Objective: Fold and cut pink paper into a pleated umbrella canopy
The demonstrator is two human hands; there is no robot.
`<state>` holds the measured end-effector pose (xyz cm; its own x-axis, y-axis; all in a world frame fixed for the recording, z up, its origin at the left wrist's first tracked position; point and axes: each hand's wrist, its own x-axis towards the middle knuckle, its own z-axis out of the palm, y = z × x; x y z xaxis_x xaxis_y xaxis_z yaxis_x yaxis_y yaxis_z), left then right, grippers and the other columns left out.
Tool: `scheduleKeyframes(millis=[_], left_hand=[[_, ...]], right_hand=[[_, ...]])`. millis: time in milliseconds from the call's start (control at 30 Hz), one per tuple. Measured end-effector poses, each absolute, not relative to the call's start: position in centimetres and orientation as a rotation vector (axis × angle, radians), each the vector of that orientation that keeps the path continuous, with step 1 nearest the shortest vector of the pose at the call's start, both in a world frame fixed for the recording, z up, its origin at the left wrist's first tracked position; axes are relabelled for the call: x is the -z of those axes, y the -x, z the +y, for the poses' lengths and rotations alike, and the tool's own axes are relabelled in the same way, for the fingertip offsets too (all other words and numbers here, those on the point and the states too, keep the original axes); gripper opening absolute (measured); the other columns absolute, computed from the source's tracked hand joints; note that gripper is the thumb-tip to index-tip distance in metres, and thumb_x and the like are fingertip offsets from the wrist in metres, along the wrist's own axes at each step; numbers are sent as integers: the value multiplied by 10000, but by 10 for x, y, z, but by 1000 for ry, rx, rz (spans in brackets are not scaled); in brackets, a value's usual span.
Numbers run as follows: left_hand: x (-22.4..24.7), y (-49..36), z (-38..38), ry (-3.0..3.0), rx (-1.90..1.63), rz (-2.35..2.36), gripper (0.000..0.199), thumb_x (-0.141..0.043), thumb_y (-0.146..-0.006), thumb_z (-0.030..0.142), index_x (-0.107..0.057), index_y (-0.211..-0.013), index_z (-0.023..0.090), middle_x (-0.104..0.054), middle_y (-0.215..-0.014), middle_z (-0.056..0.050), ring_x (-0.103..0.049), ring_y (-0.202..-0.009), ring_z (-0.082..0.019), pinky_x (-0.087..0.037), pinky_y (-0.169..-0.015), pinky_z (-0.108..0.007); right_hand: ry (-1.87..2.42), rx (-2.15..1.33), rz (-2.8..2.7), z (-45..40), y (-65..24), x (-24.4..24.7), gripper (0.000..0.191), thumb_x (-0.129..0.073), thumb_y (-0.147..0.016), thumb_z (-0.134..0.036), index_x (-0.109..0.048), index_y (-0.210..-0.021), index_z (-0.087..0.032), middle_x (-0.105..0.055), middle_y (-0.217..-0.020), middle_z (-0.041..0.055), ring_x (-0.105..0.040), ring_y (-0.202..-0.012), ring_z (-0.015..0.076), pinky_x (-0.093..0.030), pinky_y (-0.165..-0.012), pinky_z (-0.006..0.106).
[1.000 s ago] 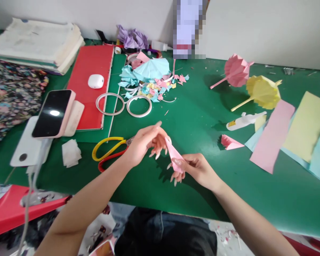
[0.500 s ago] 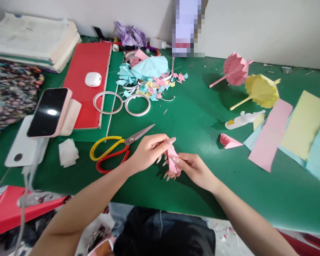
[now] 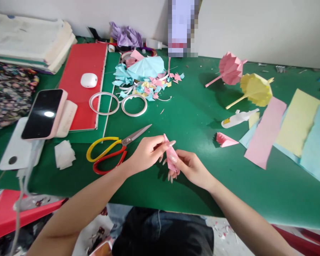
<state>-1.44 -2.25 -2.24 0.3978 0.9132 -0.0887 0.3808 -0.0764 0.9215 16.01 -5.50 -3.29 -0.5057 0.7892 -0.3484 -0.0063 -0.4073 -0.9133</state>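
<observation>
Between my two hands is a narrow folded piece of pink paper (image 3: 171,158), held just above the green table. My left hand (image 3: 150,151) pinches its upper end between thumb and fingers. Lower down, my right hand (image 3: 190,166) grips the same paper, the thumb lying across its face and the fingers behind. Scissors (image 3: 124,143) with yellow and red handles lie beside my left hand, blades pointing up and right. To the right of my hands rests a small pleated pink paper wedge (image 3: 226,139). A white glue bottle (image 3: 238,119) lies beyond it.
Pink (image 3: 230,68) and yellow (image 3: 256,90) paper umbrellas lie at the back right, near coloured paper sheets (image 3: 266,133). Two tape rolls (image 3: 134,114) sit before a heap of paper scraps (image 3: 146,69). A phone (image 3: 44,113) and red folder (image 3: 82,62) are on the left.
The pink paper has turned slightly more upright in my hands, and its upper tip now shows above my left fingers. The whole view has shifted a little; the table items stay put.
</observation>
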Motion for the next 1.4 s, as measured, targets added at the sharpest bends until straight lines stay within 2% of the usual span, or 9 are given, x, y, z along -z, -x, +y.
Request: scheduleKeyframes(millis=[167,333,433,533,767,1067,1167,1267,1400], left_hand=[[21,13,-23,-1622,-612,1125,329,-537,-871,351,-475,-610,160,-423,-441,76,-400,-373,-45,-307,-393,-165],[19,16,-21,-1547,-556,1068,269,-530,-880,333,-515,-676,159,-492,-508,56,-454,-432,-53,-358,-434,-160],[18,19,-18,-1460,-600,974,149,-558,-869,322,-556,-934,188,-529,-677,38,-509,-532,-65,-408,-467,-159],[16,21,-16,-1437,-638,932,357,-609,-837,305,-506,-1172,235,-523,-764,27,-519,-577,-73,-435,-481,-167],[17,20,-17,-1460,-640,990,275,-639,-812,331,-573,-1049,209,-533,-725,23,-522,-586,-82,-437,-503,-187],[23,13,-21,-1431,-654,1136,179,-664,-780,305,-545,-847,189,-535,-684,33,-515,-561,-79,-415,-501,-183],[24,13,-21,-1402,-678,1135,191,-666,-775,316,-545,-842,185,-552,-683,24,-542,-571,-94,-432,-509,-192],[23,14,-20,-1385,-689,1117,198,-677,-767,314,-556,-856,184,-545,-662,28,-536,-556,-90,-430,-493,-185],[22,16,-19,-1382,-691,1018,259,-663,-788,298,-571,-1011,204,-517,-669,38,-486,-525,-67,-406,-462,-166]], right_hand=[[1158,-1927,-1286,-57,-159,35,319,-560,-860,-428,-540,-703,-151,-601,-544,-11,-582,-452,99,-461,-454,203],[1153,-1912,-1290,-56,-160,30,333,-524,-884,-433,-534,-705,-152,-586,-495,-19,-542,-409,86,-426,-425,191],[1079,-1969,-1274,-54,-162,27,373,-422,-933,-443,-543,-742,-147,-616,-528,-1,-562,-447,87,-447,-473,194],[1076,-1987,-1300,-53,-164,26,393,-384,-947,-449,-541,-752,-146,-609,-533,-5,-550,-431,82,-444,-451,189],[1159,-1913,-1449,-55,-166,28,389,-342,-962,-443,-522,-767,-158,-565,-507,-28,-519,-391,80,-428,-415,193],[1138,-1884,-1456,-56,-165,28,379,-326,-963,-455,-544,-860,-163,-607,-623,2,-567,-525,109,-481,-555,237],[1085,-1982,-1360,-56,-165,28,424,-337,-945,-500,-562,-865,-150,-643,-701,31,-607,-590,125,-504,-602,256],[1058,-2001,-1380,-55,-165,28,358,-450,-913,-478,-571,-856,-147,-648,-716,29,-613,-610,122,-504,-605,246],[1048,-2012,-1351,-54,-164,28,375,-402,-944,-438,-575,-790,-142,-657,-671,32,-615,-577,118,-497,-585,242]])
